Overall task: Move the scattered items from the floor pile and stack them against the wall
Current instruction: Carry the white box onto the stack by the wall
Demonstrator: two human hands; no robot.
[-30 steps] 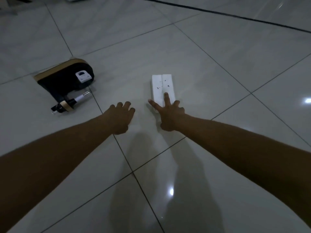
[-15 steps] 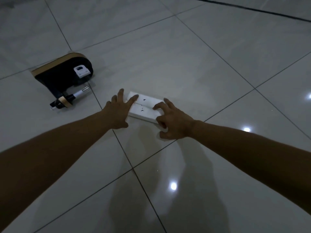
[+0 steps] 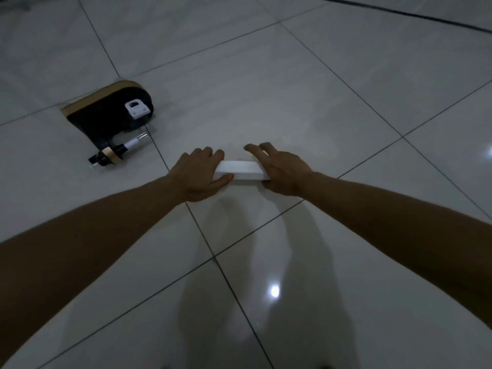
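Head view, pick-up stage. A flat white rectangular box (image 3: 241, 170) lies crosswise on the glossy pale-grey tiled floor (image 3: 332, 107), gripped at both short ends. The left hand (image 3: 198, 174) wraps its end, thumb along the near edge and fingers (image 3: 206, 153) curled over the far side; the right hand (image 3: 282, 170) clamps the opposite end, fingers (image 3: 257, 150) bent over the top. Whether the box has left the floor cannot be told.

To the left, well apart from the box, lies a black rounded object with a tan cardboard-coloured rim and a small white clip (image 3: 109, 111); just beside it rests a slim black-and-white cylindrical tool with metal prongs (image 3: 117, 153). Neither is touched.

Judged progress: early. One item is in hand but not yet carried; at least two items remain on the floor. No wall or stack appears in view, so what is already stacked cannot be told.
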